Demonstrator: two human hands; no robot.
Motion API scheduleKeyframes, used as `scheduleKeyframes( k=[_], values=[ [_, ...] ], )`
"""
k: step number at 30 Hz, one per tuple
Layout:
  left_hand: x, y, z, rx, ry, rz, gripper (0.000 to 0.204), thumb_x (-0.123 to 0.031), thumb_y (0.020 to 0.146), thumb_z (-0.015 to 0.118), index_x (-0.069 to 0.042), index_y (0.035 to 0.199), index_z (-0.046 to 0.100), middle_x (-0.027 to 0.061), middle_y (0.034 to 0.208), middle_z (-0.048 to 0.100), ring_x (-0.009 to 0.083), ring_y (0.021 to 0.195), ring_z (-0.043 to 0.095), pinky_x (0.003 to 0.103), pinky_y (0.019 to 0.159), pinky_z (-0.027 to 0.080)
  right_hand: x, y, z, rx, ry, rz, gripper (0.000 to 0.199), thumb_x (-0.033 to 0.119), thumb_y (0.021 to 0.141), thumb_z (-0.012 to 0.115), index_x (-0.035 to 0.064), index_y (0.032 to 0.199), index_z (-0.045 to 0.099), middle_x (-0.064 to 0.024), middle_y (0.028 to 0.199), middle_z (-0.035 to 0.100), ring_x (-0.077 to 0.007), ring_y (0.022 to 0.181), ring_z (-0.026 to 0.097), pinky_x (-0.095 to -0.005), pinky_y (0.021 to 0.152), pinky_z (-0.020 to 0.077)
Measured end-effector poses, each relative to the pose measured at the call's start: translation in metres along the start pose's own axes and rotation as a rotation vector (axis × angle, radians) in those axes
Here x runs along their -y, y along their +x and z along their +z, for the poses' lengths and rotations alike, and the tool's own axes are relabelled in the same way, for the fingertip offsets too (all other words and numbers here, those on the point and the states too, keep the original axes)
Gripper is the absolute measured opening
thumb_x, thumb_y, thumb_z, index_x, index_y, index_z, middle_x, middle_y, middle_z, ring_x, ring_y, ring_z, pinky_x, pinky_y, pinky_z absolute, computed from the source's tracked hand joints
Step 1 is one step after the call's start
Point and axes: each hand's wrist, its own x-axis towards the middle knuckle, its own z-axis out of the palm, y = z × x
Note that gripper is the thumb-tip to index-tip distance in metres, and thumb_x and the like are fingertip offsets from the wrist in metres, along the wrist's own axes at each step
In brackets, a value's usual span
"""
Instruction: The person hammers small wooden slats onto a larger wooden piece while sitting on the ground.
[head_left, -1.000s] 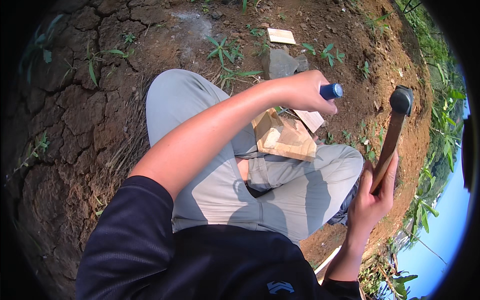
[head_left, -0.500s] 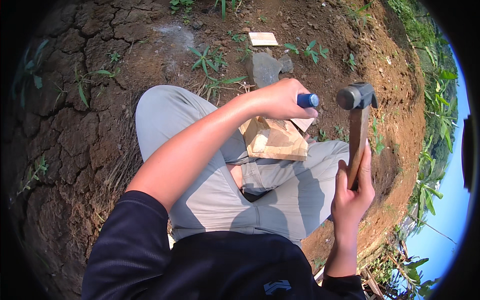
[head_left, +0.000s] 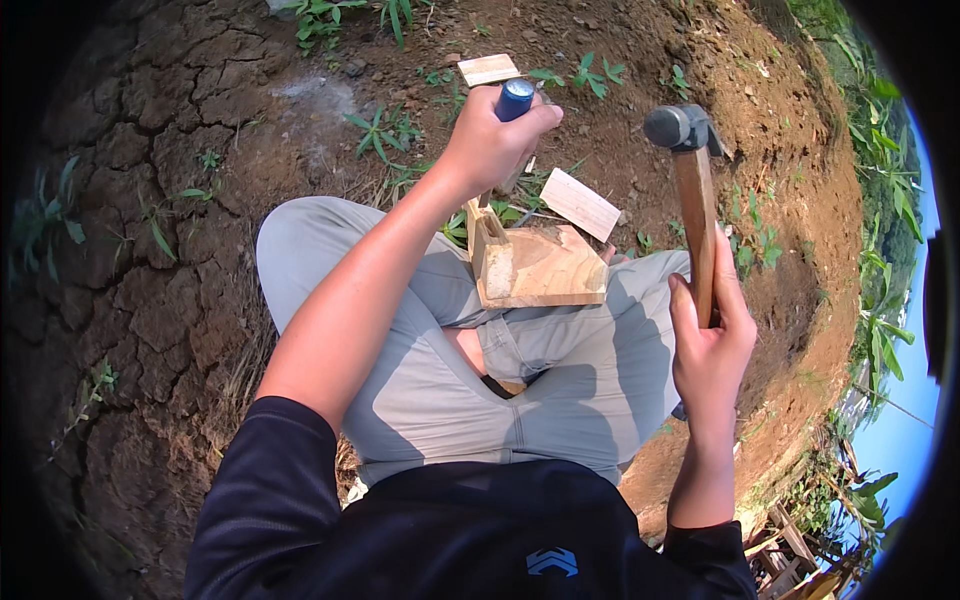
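Note:
My left hand (head_left: pixel 494 138) is closed around the blue handle of a chisel (head_left: pixel 516 97); the handle's pale end points up toward me, and its blade is mostly hidden below my fist. Under and nearer than that hand, a pale wooden block (head_left: pixel 545 268) rests by my crossed legs, with a notch cut along its left side. My right hand (head_left: pixel 712 335) grips the wooden shaft of a claw hammer (head_left: pixel 694 190). The hammer stands upright in the air, right of the block and apart from it, its dark head uppermost.
A flat wooden offcut (head_left: pixel 580 204) lies just beyond the block. Farther off, another small board (head_left: pixel 488 69) is on the brown soil. Green weeds (head_left: pixel 380 136) grow around it, and cracked earth (head_left: pixel 150 130) spreads at the left. A planted slope drops away at far right.
My left hand has moved away and left with the chisel, tipping its handle end up and uncovering the block's notch and the offcut. The hammer has shifted slightly away and left.

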Motion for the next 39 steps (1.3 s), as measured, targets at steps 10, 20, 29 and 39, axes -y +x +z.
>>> scheduleKeyframes(
  k=[10,20,29,39],
  values=[
    [0.006,0.000,0.005,-0.013,-0.056,-0.027,0.035,-0.017,0.090,0.067,-0.008,0.060,0.053,-0.0025,0.053,0.052,0.0064,0.047,0.046,0.026,0.046,0.036,0.016,0.015,-0.007,0.096,-0.017,-0.057,0.060,-0.004,0.091,0.064,0.0011,0.148,0.048,-0.0134,0.135,0.063,-0.0133,0.118,0.058,-0.0295,0.101,0.0456],
    [0.013,0.003,0.012,0.005,0.091,0.079,0.028,-0.017,0.093,0.066,-0.009,0.070,0.052,-0.0041,0.055,0.046,0.0063,0.046,0.042,0.026,0.043,0.032,0.024,0.048,-0.005,0.326,-0.354,-0.076,0.074,-0.012,0.080,0.062,0.0128,0.149,0.049,-0.0184,0.125,0.067,-0.0275,0.088,0.072,-0.0336,0.082,0.0551],
    [0.013,-0.001,0.017,0.045,0.180,0.081,0.033,-0.023,0.088,0.070,-0.004,0.066,0.054,-0.0019,0.058,0.050,0.0072,0.054,0.042,0.030,0.051,0.037,0.031,0.039,-0.002,0.214,-0.338,-0.144,0.072,-0.012,0.083,0.060,0.0113,0.150,0.048,-0.0151,0.119,0.071,-0.0169,0.094,0.071,-0.0312,0.083,0.0551],
    [0.013,-0.002,0.011,0.124,0.147,0.058,0.028,-0.021,0.093,0.068,-0.006,0.071,0.059,-0.0038,0.055,0.049,0.0067,0.047,0.043,0.026,0.046,0.034,0.014,0.016,0.003,0.037,-0.157,-0.273,0.075,-0.014,0.081,0.062,0.0080,0.151,0.046,-0.0219,0.125,0.066,-0.0266,0.105,0.070,-0.0342,0.087,0.0537]
  ],
)
